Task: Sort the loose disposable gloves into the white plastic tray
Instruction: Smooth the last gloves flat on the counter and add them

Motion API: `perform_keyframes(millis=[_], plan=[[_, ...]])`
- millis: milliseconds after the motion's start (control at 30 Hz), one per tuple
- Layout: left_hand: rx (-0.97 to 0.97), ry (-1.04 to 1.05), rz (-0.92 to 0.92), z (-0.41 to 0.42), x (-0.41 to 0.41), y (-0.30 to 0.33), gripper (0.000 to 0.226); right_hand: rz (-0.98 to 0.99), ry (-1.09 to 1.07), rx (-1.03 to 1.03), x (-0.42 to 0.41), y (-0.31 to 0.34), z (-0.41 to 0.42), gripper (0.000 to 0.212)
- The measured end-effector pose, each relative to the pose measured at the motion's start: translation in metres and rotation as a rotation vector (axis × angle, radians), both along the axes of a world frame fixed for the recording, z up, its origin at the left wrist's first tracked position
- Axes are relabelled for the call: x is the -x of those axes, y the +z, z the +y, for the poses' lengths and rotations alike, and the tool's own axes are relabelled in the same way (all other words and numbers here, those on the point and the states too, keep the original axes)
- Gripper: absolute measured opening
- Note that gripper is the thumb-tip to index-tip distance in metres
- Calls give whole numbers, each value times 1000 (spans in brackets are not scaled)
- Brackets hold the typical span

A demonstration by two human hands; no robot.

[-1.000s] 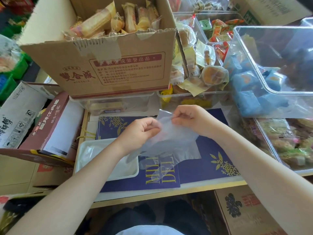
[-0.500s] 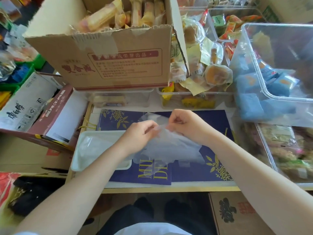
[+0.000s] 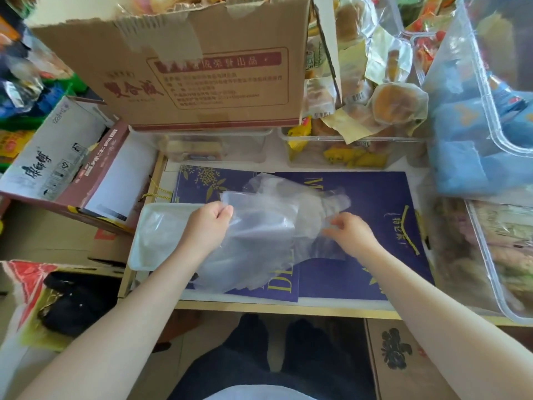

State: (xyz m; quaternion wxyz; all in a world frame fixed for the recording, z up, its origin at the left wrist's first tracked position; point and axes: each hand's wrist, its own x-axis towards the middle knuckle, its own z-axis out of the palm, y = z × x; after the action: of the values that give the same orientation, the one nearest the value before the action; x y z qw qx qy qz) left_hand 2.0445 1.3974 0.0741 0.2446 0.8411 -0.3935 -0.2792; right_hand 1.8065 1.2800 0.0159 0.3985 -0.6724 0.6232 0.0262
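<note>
A thin clear disposable glove (image 3: pixel 259 238) hangs spread over the dark blue paper bags, with my left hand (image 3: pixel 209 226) pinching its upper left edge. More clear gloves (image 3: pixel 320 206) lie crumpled to the right, and my right hand (image 3: pixel 350 230) pinches their lower edge. The white plastic tray (image 3: pixel 138 255) sits at the table's left front corner, just left of my left hand, with some clear film inside it. My left forearm covers the tray's right side.
A big cardboard snack box (image 3: pixel 202 67) stands at the back on clear bins (image 3: pixel 216 145). Clear tubs of wrapped snacks (image 3: pixel 490 140) crowd the right side. An open carton (image 3: pixel 66 166) leans at the left. Dark blue paper bags (image 3: pixel 375 226) cover the table.
My hands have pulled apart: the left moved left towards the tray with one glove, the right moved down and right onto the other gloves. The camera tilted further down.
</note>
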Motion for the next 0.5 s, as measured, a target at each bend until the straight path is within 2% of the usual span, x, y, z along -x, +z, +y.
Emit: perform_keyframes(millis=[100, 200, 333, 500], plan=[[-23, 10, -25, 5, -7, -8, 34, 168, -104, 22, -7, -20, 7, 63], [-21, -2, -24, 4, -10, -12, 32, 193, -213, 70, -17, -29, 14, 71], [-2, -9, -1, -1, -14, -14, 29, 144, -306, 49, -26, -38, 19, 59], [41, -4, 44, -5, -17, -15, 29, 243, -292, 30, -20, -44, 24, 32]])
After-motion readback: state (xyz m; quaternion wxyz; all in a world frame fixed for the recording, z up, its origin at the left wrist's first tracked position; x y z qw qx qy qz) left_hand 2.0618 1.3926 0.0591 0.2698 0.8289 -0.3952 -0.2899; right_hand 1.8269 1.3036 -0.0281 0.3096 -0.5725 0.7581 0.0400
